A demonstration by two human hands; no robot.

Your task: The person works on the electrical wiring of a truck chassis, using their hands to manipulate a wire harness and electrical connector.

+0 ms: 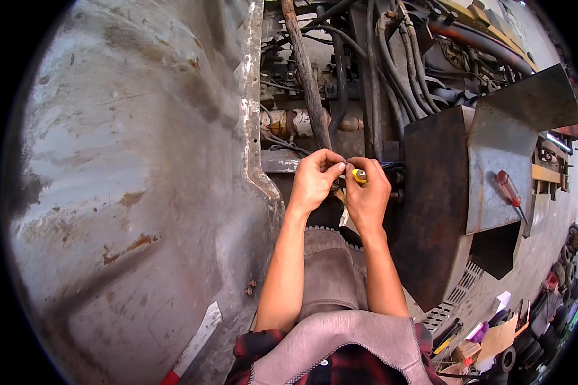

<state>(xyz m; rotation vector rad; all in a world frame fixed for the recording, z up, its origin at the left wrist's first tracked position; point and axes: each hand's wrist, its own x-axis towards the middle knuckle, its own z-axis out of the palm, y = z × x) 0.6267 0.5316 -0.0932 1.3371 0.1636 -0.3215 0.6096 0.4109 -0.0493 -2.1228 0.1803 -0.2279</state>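
A big curved metal fender (pixel 141 173), grey and rust-flecked, fills the left of the view. Just past its edge the person's left hand (pixel 315 176) is raised with fingers curled, thumb and forefinger pinched on something small and thin, likely a wire end, though it is too small to tell. Touching it, the right hand (pixel 368 192) is closed around a yellow-handled tool (pixel 359 176), only the butt of the handle showing between thumb and forefinger. Both hands meet in front of a cluster of black hoses and cables (pixel 392 70) and a rusty pipe fitting (pixel 295 122). The step appears to be fine joining or stripping work at that point; the next move calls for a steady, close grip. Further right stands a dark rusty plate (pixel 430 205), and a red-handled screwdriver (pixel 510 191) lies on a grey metal panel (pixel 488 160).
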